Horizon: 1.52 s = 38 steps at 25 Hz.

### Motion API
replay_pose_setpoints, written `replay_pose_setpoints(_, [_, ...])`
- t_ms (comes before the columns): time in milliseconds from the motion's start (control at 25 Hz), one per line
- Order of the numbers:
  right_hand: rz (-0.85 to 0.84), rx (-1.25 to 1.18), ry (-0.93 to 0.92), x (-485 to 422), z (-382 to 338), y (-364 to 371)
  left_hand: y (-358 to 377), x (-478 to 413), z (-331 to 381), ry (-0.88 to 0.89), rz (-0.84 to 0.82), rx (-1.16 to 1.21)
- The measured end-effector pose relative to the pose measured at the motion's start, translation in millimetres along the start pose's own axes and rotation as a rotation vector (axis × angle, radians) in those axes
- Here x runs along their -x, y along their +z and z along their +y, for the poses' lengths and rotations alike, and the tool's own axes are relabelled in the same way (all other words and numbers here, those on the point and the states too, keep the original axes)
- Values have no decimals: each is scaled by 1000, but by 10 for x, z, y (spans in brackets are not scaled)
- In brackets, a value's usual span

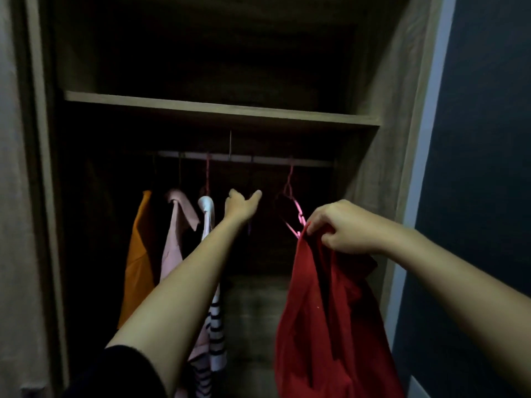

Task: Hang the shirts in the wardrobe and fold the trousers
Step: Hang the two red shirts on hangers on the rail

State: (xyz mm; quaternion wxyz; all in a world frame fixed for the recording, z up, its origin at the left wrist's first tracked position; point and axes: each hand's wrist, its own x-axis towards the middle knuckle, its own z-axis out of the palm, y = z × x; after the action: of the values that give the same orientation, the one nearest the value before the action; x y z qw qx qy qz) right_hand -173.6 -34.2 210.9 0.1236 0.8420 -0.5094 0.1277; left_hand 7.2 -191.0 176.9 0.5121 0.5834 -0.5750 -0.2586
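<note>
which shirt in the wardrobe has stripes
The white striped shirt, third from the left; the orange shirt, pink shirt and red shirt are plain.

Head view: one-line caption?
Right hand grips a red shirt at a pink hanger on the rail; left hand reaches beside three hung shirts.

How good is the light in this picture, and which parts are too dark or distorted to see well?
Head view: dim throughout; the space above the grey wooden shelf is almost black; the red cloth shirt pinched by the right hand is lit best; the wide lens slants the wardrobe's side walls.
</note>
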Motion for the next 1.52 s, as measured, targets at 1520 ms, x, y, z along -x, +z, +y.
replay_pose_setpoints(1520, [-122, 96, -145, -234, -1642, 633, -1863, 2269, -1939, 780, 37, -185])
